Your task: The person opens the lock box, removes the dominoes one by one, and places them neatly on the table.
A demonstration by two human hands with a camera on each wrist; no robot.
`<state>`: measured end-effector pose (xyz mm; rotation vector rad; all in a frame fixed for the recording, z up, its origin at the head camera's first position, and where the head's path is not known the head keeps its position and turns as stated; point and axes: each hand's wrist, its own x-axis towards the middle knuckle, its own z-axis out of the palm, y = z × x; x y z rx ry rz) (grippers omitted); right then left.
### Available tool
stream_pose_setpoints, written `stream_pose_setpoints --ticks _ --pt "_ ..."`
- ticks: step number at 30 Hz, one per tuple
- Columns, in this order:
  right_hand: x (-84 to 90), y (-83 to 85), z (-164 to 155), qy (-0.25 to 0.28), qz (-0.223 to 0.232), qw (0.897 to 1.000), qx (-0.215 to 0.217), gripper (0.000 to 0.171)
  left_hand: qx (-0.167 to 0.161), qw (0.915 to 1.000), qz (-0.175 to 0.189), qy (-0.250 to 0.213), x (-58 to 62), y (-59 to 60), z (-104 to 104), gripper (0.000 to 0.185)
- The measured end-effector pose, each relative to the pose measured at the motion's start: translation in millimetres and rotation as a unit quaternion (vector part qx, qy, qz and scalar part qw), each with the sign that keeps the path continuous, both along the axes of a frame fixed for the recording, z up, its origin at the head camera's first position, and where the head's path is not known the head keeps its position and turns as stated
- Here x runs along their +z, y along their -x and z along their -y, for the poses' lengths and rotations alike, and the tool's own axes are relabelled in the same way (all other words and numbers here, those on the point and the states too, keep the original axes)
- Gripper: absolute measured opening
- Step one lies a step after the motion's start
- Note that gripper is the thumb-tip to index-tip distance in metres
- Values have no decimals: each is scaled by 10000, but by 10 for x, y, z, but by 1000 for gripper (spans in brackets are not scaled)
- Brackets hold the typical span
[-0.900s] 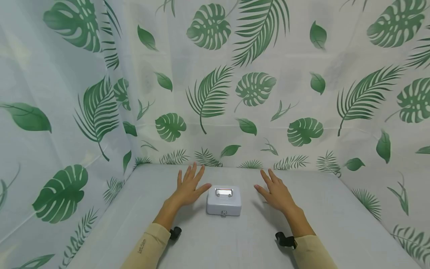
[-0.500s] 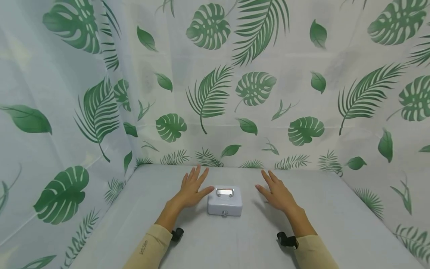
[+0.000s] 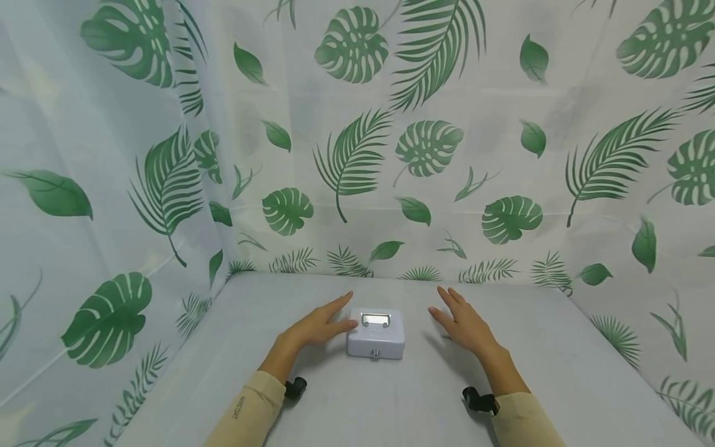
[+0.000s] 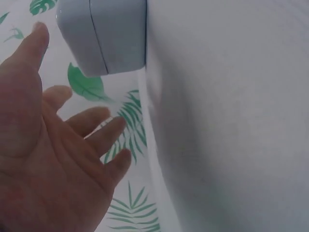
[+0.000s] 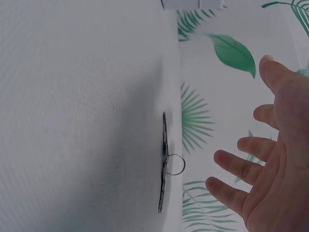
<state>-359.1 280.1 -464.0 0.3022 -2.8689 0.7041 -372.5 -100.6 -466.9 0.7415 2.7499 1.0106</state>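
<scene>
A small white metal cash box (image 3: 375, 349) stands closed on the table, its handle on the lid and a round lock (image 3: 376, 354) at the front. My left hand (image 3: 315, 329) hovers left of it, fingers loosely bent, the thumb overlapping the lid's edge in the head view. In the left wrist view a gap shows between thumb and box (image 4: 106, 38). To the box's right my right hand (image 3: 465, 328) hovers with fingers spread, holding nothing. Beneath it in the right wrist view lie thin flat keys (image 5: 162, 191) on a wire ring (image 5: 184, 164), seen edge-on.
The table (image 3: 391, 410) has a pale cloth. Behind it and at the left hang white curtains (image 3: 436, 230) with green leaf prints. A black camera mount sits on each wrist, the left mount (image 3: 295, 388) and the right mount (image 3: 479, 400).
My left hand has come down and turned, its fingers now pointing more to the right toward the box. The right hand stays nearly still. The box has not moved on the table.
</scene>
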Motion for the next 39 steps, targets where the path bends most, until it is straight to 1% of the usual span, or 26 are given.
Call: stream_pose_setpoints --ticks 2,4,8,11,15,20,26,30,34,39 --pt "9 -10 1 24 33 10000 -30 81 -39 9998 184 5 -23 7 10 80" --pt "17 -22 -1 91 56 9999 -29 80 -120 9995 289 -27 -56 18 24 81" --pt "41 -32 -15 399 182 9990 59 77 -475 9981 345 -172 -83 27 49 87" --pt "50 -30 -25 593 245 9979 129 76 -623 9971 374 -242 -78 21 59 88" --pt "36 -27 -41 628 238 9976 135 72 -622 9968 423 -258 -74 14 59 88" --pt "9 -25 -78 586 327 9977 32 67 -625 9967 437 -279 -62 6 50 85" --pt "-24 -10 -146 495 323 9982 -52 52 -610 9969 399 -282 -64 9 52 83" --pt "-46 -5 -196 505 319 9982 18 41 -648 9961 477 -355 -61 5 56 84" --pt "-76 -2 -232 471 528 9975 20 29 -735 9950 513 -442 -57 -1 58 86" --pt "-94 2 -252 410 828 9957 -74 15 -697 9952 543 -418 -52 -9 55 86"
